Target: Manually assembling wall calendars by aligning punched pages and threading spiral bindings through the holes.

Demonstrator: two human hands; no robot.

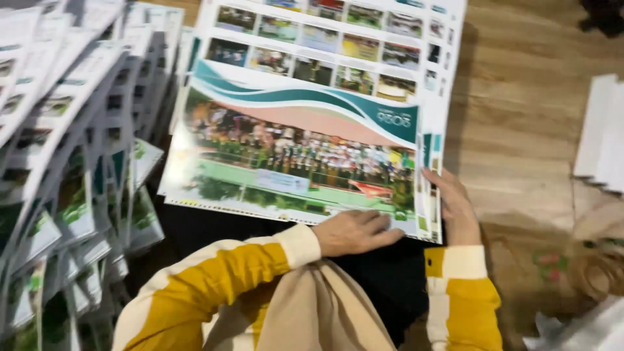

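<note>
Sleeves: yellow-and-cream striped cuffs at the bottom of the view, one on each arm.
Left hand (354,232): lies flat, palm down, fingers spread on the near edge of the top printed sheet (296,153); its grip is not closed round anything, only pressing.
Right hand (456,207): set against the right edge of the same stack, fingers curled along the sheet edges; whether they pinch the paper I cannot tell.
Top printed sheet: large glossy page with a crowd photograph and teal wave bands, lying on more sheets with rows of small photographs (338,39), all over the wooden floor (520,110).
Fanned stacks (71,162): similar sheets overlapping along the left.
White paper pile (601,133): well apart on the right.
Risk: glossy sheets probably slip easily; uneven pressure from either hand could skew the stack or crease a corner.
</note>
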